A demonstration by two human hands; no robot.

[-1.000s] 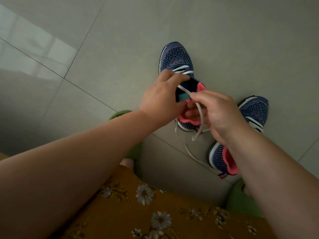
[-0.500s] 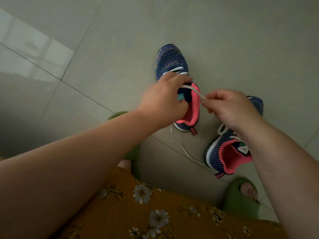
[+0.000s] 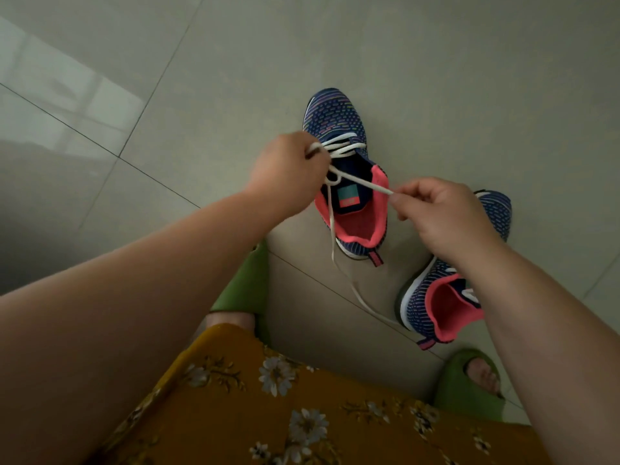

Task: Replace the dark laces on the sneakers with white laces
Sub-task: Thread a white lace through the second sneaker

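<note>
From the head camera, a navy knit sneaker (image 3: 339,129) with a pink lining stands on the grey tiled floor (image 3: 436,78), toe pointing away from the person. A white lace (image 3: 365,184) runs through its upper eyelets. The left hand (image 3: 285,169) is curled at the sneaker's left side and pinches a loop of the lace near the eyelets. The right hand (image 3: 443,209) pinches the lace's other strand between thumb and forefinger, drawn taut across the sneaker's opening. A loose tail of the lace trails down over the floor toward the second sneaker (image 3: 436,297), which sits nearer, partly hidden behind the right forearm. Green slippers (image 3: 248,286) and a mustard floral skirt (image 3: 302,414) fill the lower frame.
</note>
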